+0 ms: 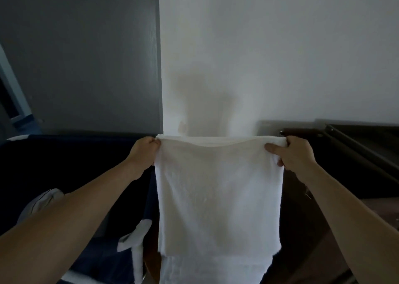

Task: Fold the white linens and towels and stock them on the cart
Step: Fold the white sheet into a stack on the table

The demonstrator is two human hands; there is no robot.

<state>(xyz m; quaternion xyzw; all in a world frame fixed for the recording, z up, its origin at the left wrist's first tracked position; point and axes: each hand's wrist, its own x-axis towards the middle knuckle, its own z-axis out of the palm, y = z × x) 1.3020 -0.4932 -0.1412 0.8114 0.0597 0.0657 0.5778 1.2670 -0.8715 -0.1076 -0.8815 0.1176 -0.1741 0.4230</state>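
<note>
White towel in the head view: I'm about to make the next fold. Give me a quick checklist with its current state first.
1. Left hand grips the towel at its top left corner: ok.
2. Right hand pinches the top right corner, thumb in front: ok.
3. Top edge level between the hands: ok, with only a slight sag.
4. Lower edges of the two layers matched: not ok. The front layer ends above the back one.
5. Towel's bottom end off the floor: cannot tell, since it runs out of frame.
6. Free spot on the cart to set it down: cannot tell. Only a dark blue bin on the left and dark furniture on the right show.
</note>
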